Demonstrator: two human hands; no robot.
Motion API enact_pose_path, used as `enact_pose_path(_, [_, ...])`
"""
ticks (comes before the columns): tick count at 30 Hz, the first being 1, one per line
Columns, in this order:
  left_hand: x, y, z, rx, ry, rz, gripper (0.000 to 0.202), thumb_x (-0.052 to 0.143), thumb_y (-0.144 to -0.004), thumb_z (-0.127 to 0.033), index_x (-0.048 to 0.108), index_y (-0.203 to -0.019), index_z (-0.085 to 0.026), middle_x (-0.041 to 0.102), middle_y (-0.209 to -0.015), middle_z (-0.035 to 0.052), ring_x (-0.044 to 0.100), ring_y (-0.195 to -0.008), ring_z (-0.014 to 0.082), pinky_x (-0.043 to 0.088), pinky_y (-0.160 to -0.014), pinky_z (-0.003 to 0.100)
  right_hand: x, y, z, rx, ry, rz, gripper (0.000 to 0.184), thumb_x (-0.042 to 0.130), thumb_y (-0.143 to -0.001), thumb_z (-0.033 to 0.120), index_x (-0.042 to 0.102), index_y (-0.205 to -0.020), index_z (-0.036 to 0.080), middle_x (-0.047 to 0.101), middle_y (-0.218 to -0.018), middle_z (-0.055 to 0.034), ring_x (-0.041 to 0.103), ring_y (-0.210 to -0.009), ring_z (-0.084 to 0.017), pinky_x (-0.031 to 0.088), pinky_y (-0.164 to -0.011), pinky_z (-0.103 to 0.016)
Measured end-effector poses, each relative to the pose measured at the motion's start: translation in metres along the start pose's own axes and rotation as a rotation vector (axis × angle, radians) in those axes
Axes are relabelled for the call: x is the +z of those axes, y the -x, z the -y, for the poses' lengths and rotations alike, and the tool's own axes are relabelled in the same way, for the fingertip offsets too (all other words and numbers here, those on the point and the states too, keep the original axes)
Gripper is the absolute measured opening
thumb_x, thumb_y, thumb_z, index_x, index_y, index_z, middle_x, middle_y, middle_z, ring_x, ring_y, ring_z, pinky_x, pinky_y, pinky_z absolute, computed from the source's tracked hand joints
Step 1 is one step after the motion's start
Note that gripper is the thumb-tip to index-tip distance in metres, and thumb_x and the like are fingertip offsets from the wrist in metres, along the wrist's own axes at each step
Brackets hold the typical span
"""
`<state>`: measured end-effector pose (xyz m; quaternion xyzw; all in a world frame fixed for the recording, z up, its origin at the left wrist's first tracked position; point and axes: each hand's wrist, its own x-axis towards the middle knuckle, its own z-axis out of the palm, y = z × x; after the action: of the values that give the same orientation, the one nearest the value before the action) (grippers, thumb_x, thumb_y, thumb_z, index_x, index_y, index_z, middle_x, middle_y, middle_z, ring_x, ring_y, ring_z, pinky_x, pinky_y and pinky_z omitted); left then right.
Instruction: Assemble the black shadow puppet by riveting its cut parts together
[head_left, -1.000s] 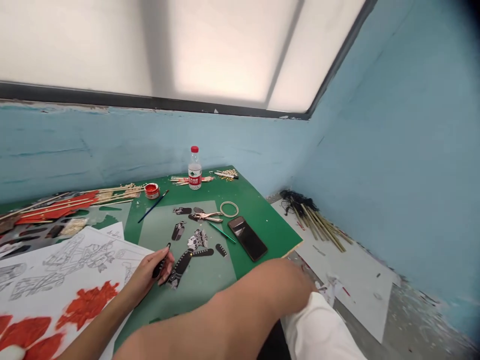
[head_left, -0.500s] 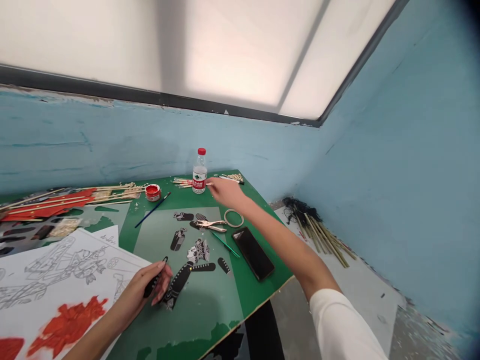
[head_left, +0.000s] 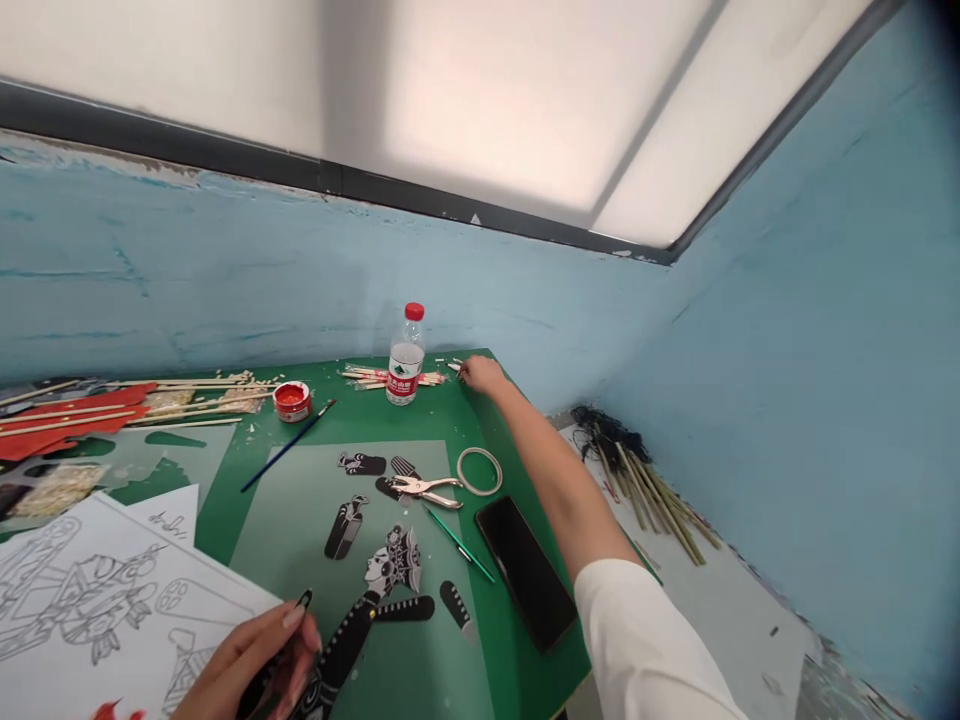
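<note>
Right hand (head_left: 481,375) at 12 o'clock on the desk (head_left: 480,425), over small sticks (head_left: 431,378) beside the bottle (head_left: 406,355); fingers curled under, so cannot tell its grip. Left hand (head_left: 251,668), 7 o'clock, grip closed on black cut-out (head_left: 302,603). Advisable: pinch a stick singly, probably clear of the bottle.

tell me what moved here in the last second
The right hand swung from the near edge of the green table out to the far corner, past the clear plastic bottle with a red cap, reaching the pale wooden sticks; whether it grips one is unclear. The left hand stayed closed on a slim black cut-out piece. Silver pliers, tape ring and black phone lie unmoved.
</note>
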<state>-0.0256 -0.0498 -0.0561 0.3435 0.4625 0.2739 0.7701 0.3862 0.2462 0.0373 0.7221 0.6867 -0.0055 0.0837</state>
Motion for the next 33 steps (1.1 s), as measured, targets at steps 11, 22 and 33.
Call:
enact_pose_path(11, [0.003, 0.002, -0.007, -0.001, 0.021, 0.031, 0.058, 0.069, -0.073, -0.078, 0.068, -0.071, -0.02, 0.052, -0.05, 0.0011, 0.042, -0.04, 0.0131, 0.032, -0.036, 0.025, 0.015, -0.01, 0.002, 0.024, -0.02, -0.015, 0.029, 0.056, -0.102, 0.026, 0.071, -0.124, 0.016, 0.071, -0.125, -0.0174, 0.065, -0.118, -0.029, 0.049, -0.101, -0.039])
enact_pose_path(22, [0.011, 0.01, -0.025, 0.138, -0.063, 0.129, 0.054, 0.067, -0.084, -0.07, 0.068, -0.081, -0.016, 0.05, -0.051, -0.0029, 0.037, -0.041, 0.0089, 0.024, -0.039, 0.021, -0.012, 0.079, 0.017, -0.209, -0.292, -0.223, 0.034, 0.044, -0.102, 0.017, 0.072, -0.12, 0.011, 0.07, -0.122, -0.0171, 0.062, -0.114, -0.025, 0.043, -0.102, -0.033])
enact_pose_path(33, [0.027, 0.017, -0.03, 0.22, -0.276, 0.104, 0.043, 0.06, -0.091, -0.06, 0.062, -0.094, -0.017, 0.052, -0.061, -0.0042, 0.04, -0.046, 0.0102, 0.023, -0.043, 0.021, 0.031, 0.264, 0.091, -0.468, -0.871, -0.263, 0.025, 0.051, -0.102, 0.025, 0.074, -0.109, 0.018, 0.075, -0.108, -0.0083, 0.067, -0.095, -0.018, 0.049, -0.087, -0.03])
